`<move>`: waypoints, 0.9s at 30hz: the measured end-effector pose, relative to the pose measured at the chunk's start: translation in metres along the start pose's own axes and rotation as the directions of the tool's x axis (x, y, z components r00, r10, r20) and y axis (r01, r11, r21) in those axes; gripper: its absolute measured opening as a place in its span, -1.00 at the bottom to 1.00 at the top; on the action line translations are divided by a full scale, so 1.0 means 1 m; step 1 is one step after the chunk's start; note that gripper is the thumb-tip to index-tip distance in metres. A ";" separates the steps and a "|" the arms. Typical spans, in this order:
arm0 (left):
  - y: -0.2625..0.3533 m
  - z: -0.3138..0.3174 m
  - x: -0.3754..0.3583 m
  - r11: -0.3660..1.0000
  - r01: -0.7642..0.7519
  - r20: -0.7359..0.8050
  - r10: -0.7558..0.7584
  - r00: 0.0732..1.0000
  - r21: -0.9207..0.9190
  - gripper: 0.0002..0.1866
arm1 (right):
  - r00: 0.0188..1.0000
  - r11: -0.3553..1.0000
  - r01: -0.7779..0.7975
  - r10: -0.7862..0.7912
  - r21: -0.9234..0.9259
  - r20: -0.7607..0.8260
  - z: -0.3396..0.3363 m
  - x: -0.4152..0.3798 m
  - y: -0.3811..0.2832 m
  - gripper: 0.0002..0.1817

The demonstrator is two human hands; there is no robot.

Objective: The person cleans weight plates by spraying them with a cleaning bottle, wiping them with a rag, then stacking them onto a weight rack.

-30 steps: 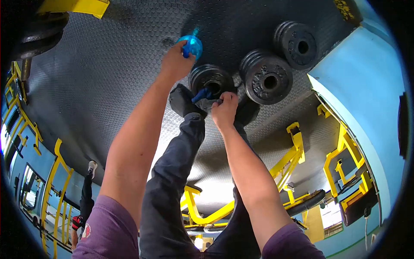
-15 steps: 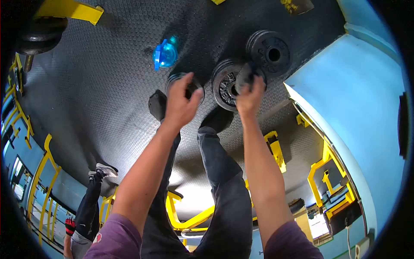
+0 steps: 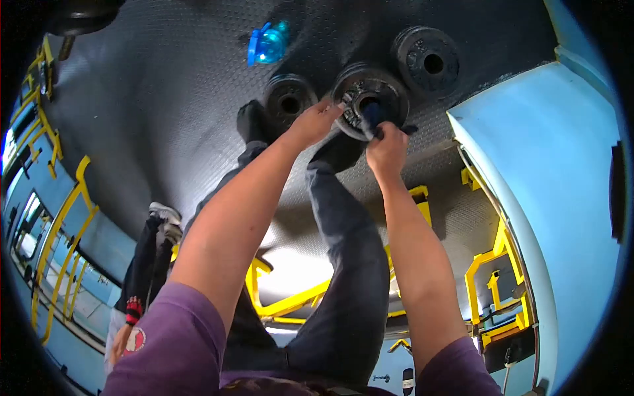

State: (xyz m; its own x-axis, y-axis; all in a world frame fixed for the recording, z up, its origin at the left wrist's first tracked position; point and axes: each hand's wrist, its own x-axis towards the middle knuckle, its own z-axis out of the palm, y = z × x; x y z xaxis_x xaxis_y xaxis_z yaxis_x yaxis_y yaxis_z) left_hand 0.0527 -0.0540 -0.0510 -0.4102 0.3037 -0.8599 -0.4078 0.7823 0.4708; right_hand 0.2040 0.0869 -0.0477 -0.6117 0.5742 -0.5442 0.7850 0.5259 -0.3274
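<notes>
Three stacks of black weight plates stand on the floor ahead of me: a left stack [image 3: 290, 89], a middle stack [image 3: 389, 86] and a right stack [image 3: 446, 49]. My right hand [image 3: 388, 148] is closed on a dark, bunched cloth [image 3: 373, 119], which lies over the front of the middle stack and its centre hole. My left hand [image 3: 317, 124] is at the left rim of that same stack. Its fingers are stretched toward the raised lettering and seem to touch the plate, with nothing visible in them.
A translucent blue bottle [image 3: 269, 46] lies beyond the left stack. A light blue wall [image 3: 515, 125] rises at the right. Yellow equipment frames [image 3: 492, 277] stand behind me. Another person's shoe [image 3: 165, 212] and red-gloved hand [image 3: 134, 310] show at the lower left.
My left hand has moved right, from over the left stack to the middle stack. The right hand has come down slightly with the cloth. The view has shifted, so the bottle and plates sit higher.
</notes>
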 end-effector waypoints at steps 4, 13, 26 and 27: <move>0.029 -0.035 -0.051 0.989 0.050 0.080 -0.062 0.995 0.139 -0.20 | 0.823 0.744 -0.560 0.550 0.365 0.142 -0.053 -0.012 -0.059 -0.61; 0.079 -0.029 0.010 0.979 0.177 0.185 -0.192 0.964 0.097 -0.10 | 0.994 0.986 0.052 -0.066 -0.161 -0.084 -0.012 0.023 -0.020 -0.37; 0.088 -0.019 0.011 0.965 0.261 0.224 -0.248 0.943 -0.032 -0.19 | 0.823 0.752 -0.381 0.541 0.538 -0.173 0.017 -0.007 -0.071 -0.53; 0.091 -0.026 0.006 0.965 0.258 0.238 -0.241 0.941 -0.042 -0.15 | 0.816 0.778 -0.332 0.520 0.533 -0.252 0.005 0.005 -0.056 -0.53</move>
State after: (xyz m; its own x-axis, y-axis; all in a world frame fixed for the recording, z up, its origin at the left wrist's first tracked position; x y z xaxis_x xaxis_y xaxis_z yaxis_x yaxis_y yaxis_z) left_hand -0.0077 0.0052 -0.0078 -0.0939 0.2269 -0.9694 -0.5338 0.8104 0.2414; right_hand 0.1571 0.0570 -0.0364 -0.1152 0.9004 -0.4194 0.8663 -0.1155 -0.4859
